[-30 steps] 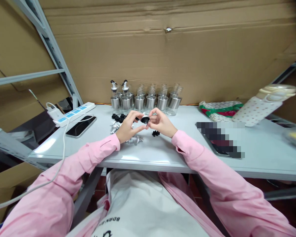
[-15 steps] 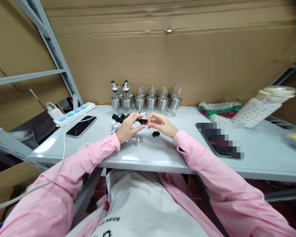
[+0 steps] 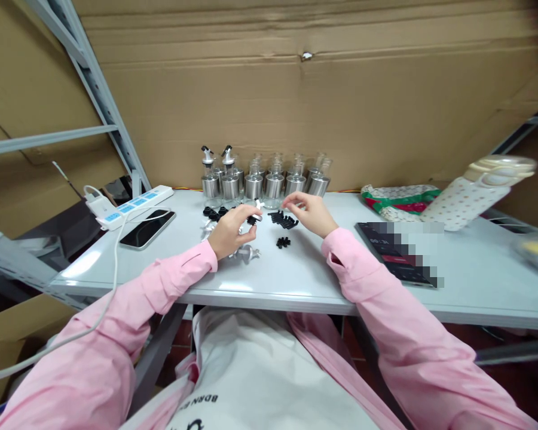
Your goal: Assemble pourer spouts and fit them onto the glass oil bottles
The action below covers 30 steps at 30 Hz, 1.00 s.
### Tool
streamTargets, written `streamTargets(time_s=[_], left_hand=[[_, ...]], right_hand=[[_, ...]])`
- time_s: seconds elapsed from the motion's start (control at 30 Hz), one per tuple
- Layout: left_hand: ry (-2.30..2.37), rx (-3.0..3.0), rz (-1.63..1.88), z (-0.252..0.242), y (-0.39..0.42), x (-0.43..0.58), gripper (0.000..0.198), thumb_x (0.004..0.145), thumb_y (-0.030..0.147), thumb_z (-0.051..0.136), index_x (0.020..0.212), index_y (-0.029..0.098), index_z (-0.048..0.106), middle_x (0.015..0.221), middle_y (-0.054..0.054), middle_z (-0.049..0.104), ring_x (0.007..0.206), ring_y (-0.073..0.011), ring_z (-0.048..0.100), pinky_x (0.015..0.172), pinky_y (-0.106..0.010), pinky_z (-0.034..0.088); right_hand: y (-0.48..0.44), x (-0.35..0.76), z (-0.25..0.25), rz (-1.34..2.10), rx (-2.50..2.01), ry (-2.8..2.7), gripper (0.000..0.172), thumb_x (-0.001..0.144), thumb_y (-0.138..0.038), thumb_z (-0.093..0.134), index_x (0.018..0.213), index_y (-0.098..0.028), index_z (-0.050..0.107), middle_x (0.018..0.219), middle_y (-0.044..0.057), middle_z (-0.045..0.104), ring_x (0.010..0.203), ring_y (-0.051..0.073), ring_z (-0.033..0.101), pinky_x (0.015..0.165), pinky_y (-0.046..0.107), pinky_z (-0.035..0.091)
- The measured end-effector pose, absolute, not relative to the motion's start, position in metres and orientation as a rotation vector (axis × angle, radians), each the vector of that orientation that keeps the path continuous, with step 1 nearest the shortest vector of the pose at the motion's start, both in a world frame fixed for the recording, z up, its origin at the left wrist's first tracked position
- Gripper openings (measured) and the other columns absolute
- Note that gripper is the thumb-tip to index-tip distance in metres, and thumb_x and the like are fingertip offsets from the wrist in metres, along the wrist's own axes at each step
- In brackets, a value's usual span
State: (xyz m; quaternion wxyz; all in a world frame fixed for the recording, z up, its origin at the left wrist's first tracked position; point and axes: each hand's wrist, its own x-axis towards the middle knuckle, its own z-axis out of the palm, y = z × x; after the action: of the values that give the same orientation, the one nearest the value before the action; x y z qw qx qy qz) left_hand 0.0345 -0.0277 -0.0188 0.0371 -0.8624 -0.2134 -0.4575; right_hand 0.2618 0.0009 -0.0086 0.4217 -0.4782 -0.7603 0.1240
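Note:
My left hand (image 3: 230, 232) is closed around a small black and silver pourer cap (image 3: 253, 217), held just above the grey table (image 3: 296, 275). My right hand (image 3: 307, 213) hovers to the right of it with fingers loosely spread and nothing in them, near a pile of small black parts (image 3: 283, 220). A smaller cluster of black parts (image 3: 283, 242) lies below that hand. Several glass and steel bottles (image 3: 264, 179) stand in a row at the back; two on the left carry pourer tops (image 3: 207, 154). Loose silver pourers (image 3: 246, 255) lie by my left wrist.
A white power strip (image 3: 132, 206) and a dark phone (image 3: 147, 229) lie at the left, with a white cable (image 3: 116, 263) running off the table edge. At the right are a blurred dark tablet (image 3: 399, 254), a patterned cloth (image 3: 401, 200) and a dotted bottle (image 3: 475, 191). Cardboard lines the back wall.
My right hand has let go of the cap and moved right and back, toward the pile of black parts. My left hand still holds the cap, slightly lower.

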Motion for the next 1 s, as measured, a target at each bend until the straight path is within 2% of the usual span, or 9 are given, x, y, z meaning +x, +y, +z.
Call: streamTargets(time_s=[0.13, 0.33, 0.47, 0.77, 1.0], left_hand=[[-0.633, -2.663, -1.354, -0.018, -0.029, 0.035, 0.028, 0.076, 0.008, 0.047, 0.102, 0.018, 0.05, 0.095, -0.005, 0.059, 0.089, -0.0152, 0.057, 0.081, -0.029, 0.046], [-0.603, -2.737, -1.227, -0.019, -0.03, 0.034, 0.029, 0.074, 0.006, 0.045, 0.1, 0.018, 0.05, 0.097, -0.007, 0.057, 0.092, -0.0174, 0.056, 0.082, -0.031, 0.045], [-0.606, -2.753, -1.091, -0.021, -0.032, 0.035, 0.025, 0.076, 0.009, 0.045, 0.099, 0.018, 0.051, 0.102, -0.009, 0.056, 0.096, -0.0191, 0.055, 0.083, -0.033, 0.045], [-0.556, -2.739, -1.116, -0.022, -0.031, 0.035, 0.029, 0.073, 0.003, 0.044, 0.098, 0.017, 0.051, 0.103, -0.009, 0.054, 0.098, -0.0197, 0.053, 0.084, -0.035, 0.045], [-0.57, -2.728, -1.124, -0.021, -0.032, 0.035, 0.026, 0.076, 0.007, 0.045, 0.099, 0.017, 0.049, 0.103, -0.009, 0.054, 0.098, -0.0198, 0.053, 0.083, -0.035, 0.045]], right_hand=[[0.01, 0.277, -0.014, -0.061, -1.574, -2.198, 0.018, 0.078, -0.017, 0.051, 0.084, -0.017, 0.068, 0.088, 0.007, 0.071, 0.086, 0.02, 0.062, 0.078, 0.03, 0.043], [0.01, 0.284, -0.014, 0.028, -2.01, -2.062, 0.024, 0.08, -0.02, 0.049, 0.092, -0.018, 0.07, 0.098, 0.009, 0.07, 0.091, 0.022, 0.062, 0.076, 0.028, 0.042], [0.01, 0.282, -0.018, 0.126, -2.094, -2.058, 0.022, 0.076, -0.024, 0.056, 0.09, -0.017, 0.071, 0.097, 0.011, 0.07, 0.088, 0.021, 0.063, 0.074, 0.027, 0.043], [0.01, 0.283, -0.02, 0.121, -2.109, -2.055, 0.022, 0.075, -0.027, 0.055, 0.088, -0.019, 0.07, 0.098, 0.01, 0.069, 0.09, 0.023, 0.062, 0.074, 0.03, 0.044], [0.01, 0.283, -0.018, 0.076, -2.08, -2.055, 0.02, 0.072, -0.019, 0.055, 0.086, -0.016, 0.07, 0.091, 0.011, 0.07, 0.085, 0.021, 0.063, 0.072, 0.026, 0.044]])
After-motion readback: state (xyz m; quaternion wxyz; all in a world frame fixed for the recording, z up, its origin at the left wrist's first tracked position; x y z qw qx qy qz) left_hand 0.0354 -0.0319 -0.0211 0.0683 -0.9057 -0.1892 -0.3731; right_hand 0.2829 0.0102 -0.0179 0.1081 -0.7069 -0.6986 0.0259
